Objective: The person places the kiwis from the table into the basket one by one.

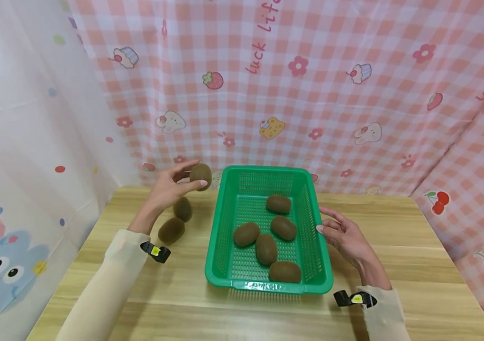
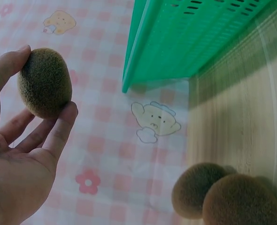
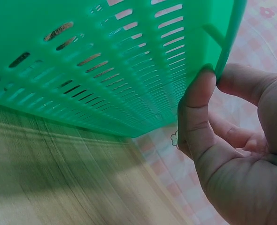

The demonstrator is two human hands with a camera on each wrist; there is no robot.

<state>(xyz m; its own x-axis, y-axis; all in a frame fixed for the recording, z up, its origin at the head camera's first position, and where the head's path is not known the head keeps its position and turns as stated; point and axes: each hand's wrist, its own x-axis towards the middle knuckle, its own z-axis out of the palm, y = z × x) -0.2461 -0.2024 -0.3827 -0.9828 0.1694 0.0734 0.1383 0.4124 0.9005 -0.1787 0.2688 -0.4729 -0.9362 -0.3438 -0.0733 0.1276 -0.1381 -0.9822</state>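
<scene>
My left hand [image 1: 172, 185] holds a brown fuzzy kiwi [image 1: 201, 176] between thumb and fingertips, raised to the left of the basket's far corner. In the left wrist view that kiwi [image 2: 45, 83] sits upright in the grip, apart from the green wall. The green plastic basket [image 1: 213, 246] stands in the middle with several kiwis lying on its slotted floor, one kiwi [image 1: 285, 272] by the near wall. On its right side my right hand [image 1: 346, 239] pinches the rim; the right wrist view shows a fingertip [image 3: 205, 77] under the lip and the thumb against its outside.
Two loose kiwis, one nearer [image 1: 171, 230] and one farther [image 1: 183, 209], lie on the wooden table [image 1: 173, 293] below my left hand. A pink checked curtain [image 1: 242, 104] hangs behind the table, and a white cloth [image 1: 32, 118] hangs on the left.
</scene>
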